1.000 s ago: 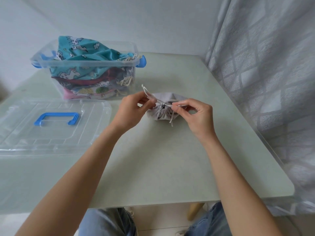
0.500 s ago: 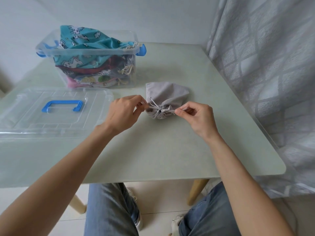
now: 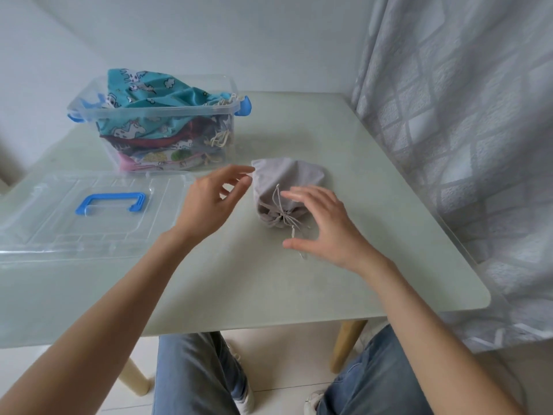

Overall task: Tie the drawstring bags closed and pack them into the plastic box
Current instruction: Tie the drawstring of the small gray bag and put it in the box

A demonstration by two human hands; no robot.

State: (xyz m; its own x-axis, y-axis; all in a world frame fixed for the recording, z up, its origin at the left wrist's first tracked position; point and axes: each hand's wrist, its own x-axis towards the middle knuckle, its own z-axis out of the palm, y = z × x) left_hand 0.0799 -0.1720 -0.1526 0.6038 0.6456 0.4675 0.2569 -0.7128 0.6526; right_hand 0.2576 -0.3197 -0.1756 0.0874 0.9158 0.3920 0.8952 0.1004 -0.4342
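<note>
Cords released, grey bag [image 3: 287, 187] cinched on the surface [image 3: 359, 205].
Left hand [image 3: 209, 202] and right hand [image 3: 323, 226] now hover open, holding nothing; packing into the far-left plastic box [image 3: 155, 115] likely follows.

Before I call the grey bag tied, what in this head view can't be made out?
- Knot on the grey bag: cords too thin to tell whether tied.
- Right hand: motion-blurred; touching the bag or cord is unclear.
- Left hand: blurred fingertips; contact unclear.
- Plastic box: lower bags hidden under the teal bag.
</note>
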